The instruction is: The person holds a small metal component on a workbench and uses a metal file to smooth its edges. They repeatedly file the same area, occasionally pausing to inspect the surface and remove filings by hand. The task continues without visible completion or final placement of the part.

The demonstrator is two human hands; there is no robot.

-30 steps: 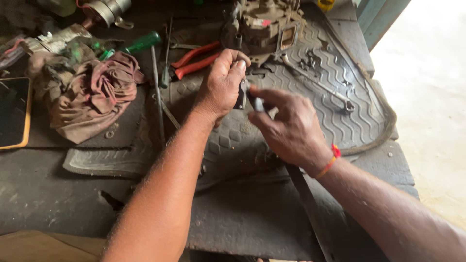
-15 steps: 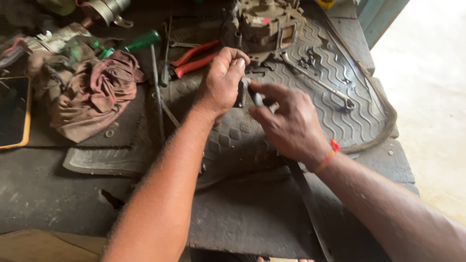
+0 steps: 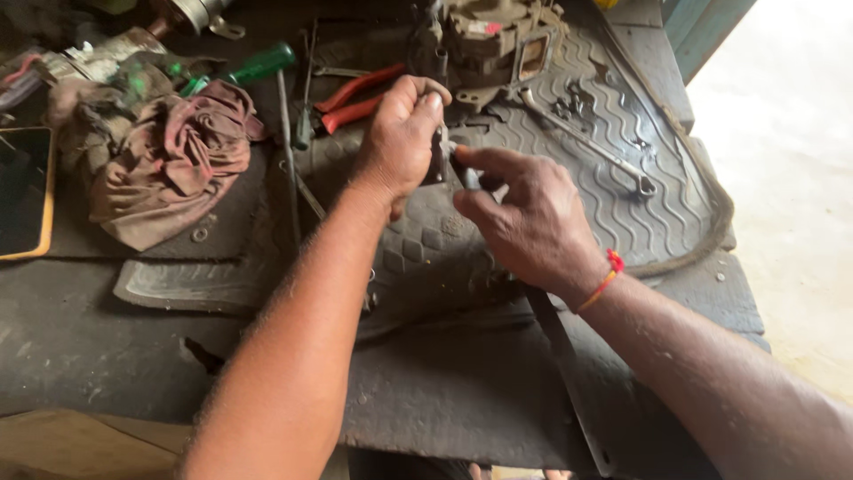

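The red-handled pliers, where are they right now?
In the head view the red-handled pliers lie at upper centre on the rubber mat, just left of the left hand and right of the green-handled screwdriver.

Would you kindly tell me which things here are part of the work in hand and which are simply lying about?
In hand:
- left hand
- right hand
- small dark part, held between both

Lying about:
- red-handled pliers
- green-handled screwdriver
- rag
- spanner
- metal housing
- rubber mat
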